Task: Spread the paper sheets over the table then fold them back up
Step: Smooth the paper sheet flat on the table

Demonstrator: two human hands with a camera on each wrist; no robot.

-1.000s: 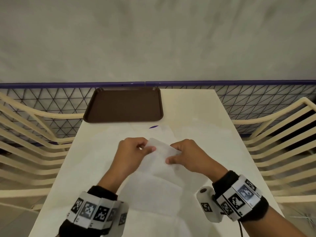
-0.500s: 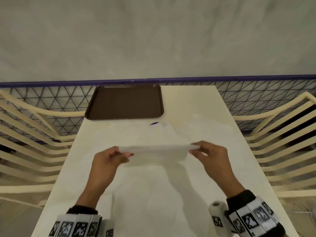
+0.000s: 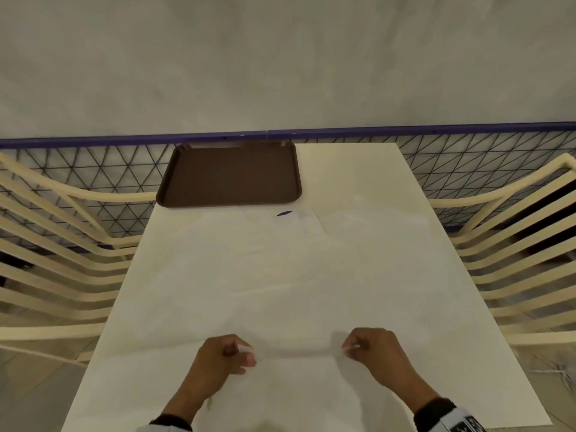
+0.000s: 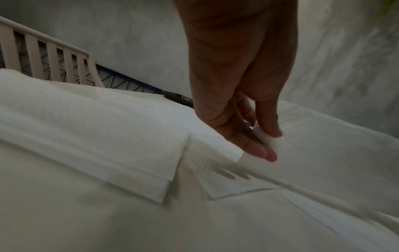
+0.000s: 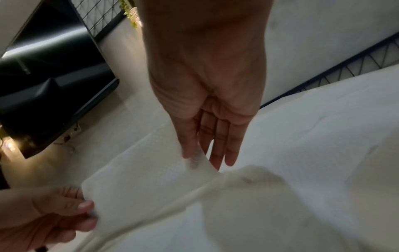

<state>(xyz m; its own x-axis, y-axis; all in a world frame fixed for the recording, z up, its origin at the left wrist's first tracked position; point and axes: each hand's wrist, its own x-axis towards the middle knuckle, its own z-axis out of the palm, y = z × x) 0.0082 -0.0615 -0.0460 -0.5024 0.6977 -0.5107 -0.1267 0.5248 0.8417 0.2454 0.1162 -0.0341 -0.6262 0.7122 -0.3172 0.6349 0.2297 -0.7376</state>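
A thin white paper sheet (image 3: 290, 310) lies unfolded along the middle of the cream table (image 3: 358, 169). My left hand (image 3: 240, 353) pinches its near left corner between thumb and fingers, and the left wrist view shows that pinch (image 4: 265, 139) on the dimpled sheet (image 4: 323, 153). My right hand (image 3: 350, 347) pinches the near right corner. In the right wrist view the right hand (image 5: 194, 156) holds the sheet (image 5: 140, 187) stretched across to the left hand (image 5: 82, 209). More white sheets (image 4: 86, 127) lie flat underneath and beside it.
A brown tray (image 3: 229, 176) sits at the table's far left end. Another sheet with a small purple mark (image 3: 284, 213) lies just in front of it. Cream slatted chairs (image 3: 62, 260) flank both sides, and a wire railing (image 3: 467, 157) runs behind.
The hands moved apart and drew back toward me, opening the folded sheet out and laying it down over the table. They now hold its near corners low over the near part of the table.
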